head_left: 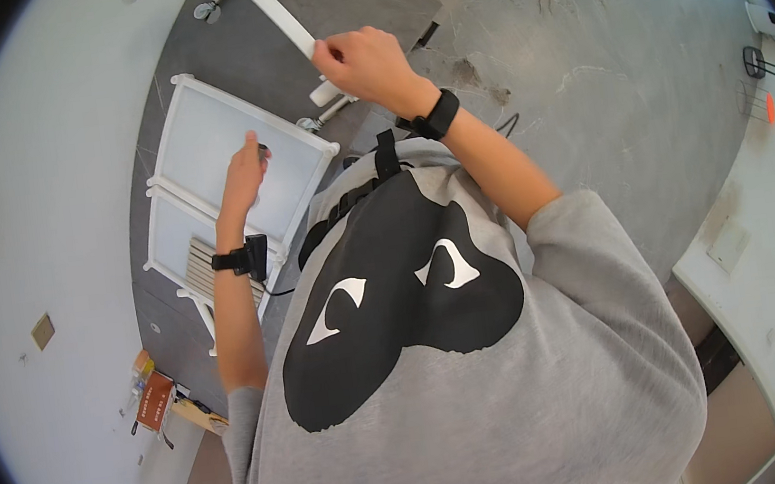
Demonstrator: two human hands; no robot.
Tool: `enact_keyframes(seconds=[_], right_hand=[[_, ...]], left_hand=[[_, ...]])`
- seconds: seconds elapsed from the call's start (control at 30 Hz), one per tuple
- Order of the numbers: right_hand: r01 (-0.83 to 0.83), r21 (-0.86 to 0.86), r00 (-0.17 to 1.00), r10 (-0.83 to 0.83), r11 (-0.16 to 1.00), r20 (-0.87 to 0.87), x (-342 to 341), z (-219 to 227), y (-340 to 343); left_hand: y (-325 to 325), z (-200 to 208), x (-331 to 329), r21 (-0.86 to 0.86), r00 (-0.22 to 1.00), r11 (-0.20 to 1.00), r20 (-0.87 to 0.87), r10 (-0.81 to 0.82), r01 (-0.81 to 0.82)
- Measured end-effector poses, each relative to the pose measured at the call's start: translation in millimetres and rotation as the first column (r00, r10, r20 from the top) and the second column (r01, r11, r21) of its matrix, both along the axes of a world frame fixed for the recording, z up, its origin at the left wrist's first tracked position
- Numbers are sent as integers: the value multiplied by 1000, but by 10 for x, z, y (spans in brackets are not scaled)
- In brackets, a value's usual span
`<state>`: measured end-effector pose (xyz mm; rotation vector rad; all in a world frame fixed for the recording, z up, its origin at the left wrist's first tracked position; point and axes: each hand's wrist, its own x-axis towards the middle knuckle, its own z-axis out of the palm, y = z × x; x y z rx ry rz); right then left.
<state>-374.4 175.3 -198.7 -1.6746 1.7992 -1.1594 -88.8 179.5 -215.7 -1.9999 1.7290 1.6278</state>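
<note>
Hands at work on a white rack (209,181), seen from the head camera.
Right hand (367,61) clenches a white tube (280,15) above the rack; left hand (246,170) pinches a small dark part over its panel. Fitting seems underway; aligning comes next.

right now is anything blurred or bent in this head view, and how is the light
Head view: even, soft light with no hard shadows or glare; the white plastic shelf rack and grey floor curve toward the black fisheye rim; the right hand on the white tube looks slightly soft, the left hand sharper.
</note>
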Motion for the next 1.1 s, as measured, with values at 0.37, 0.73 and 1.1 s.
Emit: enact_keyframes(seconds=[0.37, 0.73, 1.1], right_hand=[[-172, -206, 966, 124, 963, -228, 22, 789, 279], [-915, 3, 333, 753, 403, 568, 371, 1140, 398], [-959, 162, 273, 611, 231, 743, 140, 998, 309]], left_hand=[[552, 1049, -182, -162, 578, 659, -658, 482, -734], [801, 1755, -315, -133, 400, 782, -903, 158, -609], [923, 1797, -108, -470, 830, 843, -555, -51, -262]])
